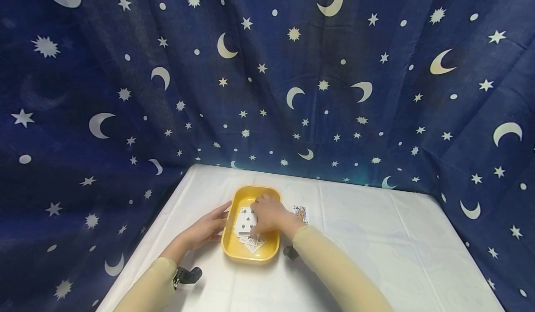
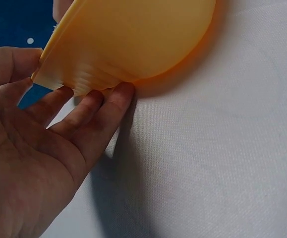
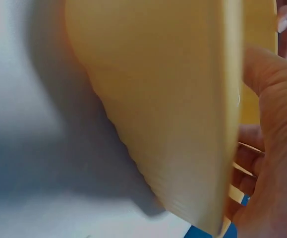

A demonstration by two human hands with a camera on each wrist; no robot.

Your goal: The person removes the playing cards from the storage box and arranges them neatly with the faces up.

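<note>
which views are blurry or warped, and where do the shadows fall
Head view: sharp but wide-angle, the curtain bowing around the table. Left wrist view: fairly sharp, the left hand casting a dark shadow on the cloth below the yellow tray. Right wrist view: too close, soft focus, grey shadow left of the tray.

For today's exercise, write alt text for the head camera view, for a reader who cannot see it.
A person's right hand reaches into a yellow tray of playing cards on a white tablecloth, while the left hand rests straight-fingered against the tray's left side. One card lies face up just right of the tray, before a dark blue moon-and-star curtain.
</note>
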